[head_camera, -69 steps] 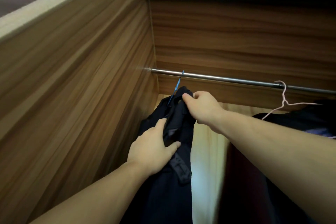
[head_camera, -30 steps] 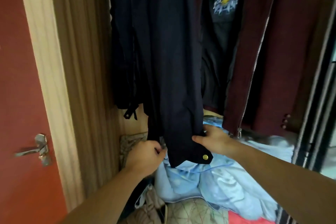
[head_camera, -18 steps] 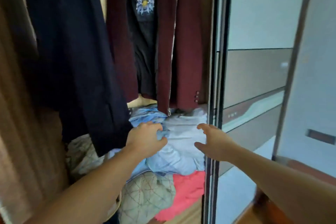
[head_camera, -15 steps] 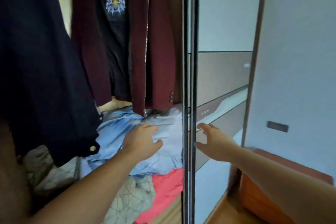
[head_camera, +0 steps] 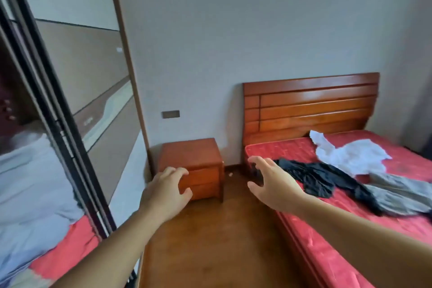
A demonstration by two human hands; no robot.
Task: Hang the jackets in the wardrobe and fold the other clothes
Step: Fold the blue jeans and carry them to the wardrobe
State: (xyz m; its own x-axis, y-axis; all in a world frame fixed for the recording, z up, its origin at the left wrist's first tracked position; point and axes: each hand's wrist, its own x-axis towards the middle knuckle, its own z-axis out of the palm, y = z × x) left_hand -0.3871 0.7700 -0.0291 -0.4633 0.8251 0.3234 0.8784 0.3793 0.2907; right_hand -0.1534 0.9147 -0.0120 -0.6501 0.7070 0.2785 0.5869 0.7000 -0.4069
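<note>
Filling the left edge of the frame, the dark-framed sliding wardrobe door point(head_camera: 58, 121) stands slanted, its panel in bands of grey and brown. Behind it, at the lower left, a pale blue bundle of cloth point(head_camera: 28, 184) lies over a red-pink sheet point(head_camera: 67, 255), and a sliver of dark maroon jacket point(head_camera: 8, 105) with small buttons shows at the far left edge.

Low in the middle of the frame, the left hand point(head_camera: 167, 190) is stretched forward with its fingers loosely curved and holds nothing; it lies in front of a small orange-brown wooden bedside cabinet point(head_camera: 201, 159) that stands against the grey wall on the brown wooden floor point(head_camera: 210, 241).

Right of centre, the right hand point(head_camera: 272, 181) reaches out with fingers spread wide, empty, at the near corner of the bed.

On the right side of the frame, the bed with a red mattress cover point(head_camera: 327, 248) and a slatted orange-brown wooden headboard point(head_camera: 311, 105) carries the loose clothes. A crumpled black garment point(head_camera: 320, 176) lies just beyond the right hand, a white garment point(head_camera: 350, 154) lies farther back towards the headboard, and a grey garment point(head_camera: 402, 194) lies at the right edge, touching the black one.
</note>
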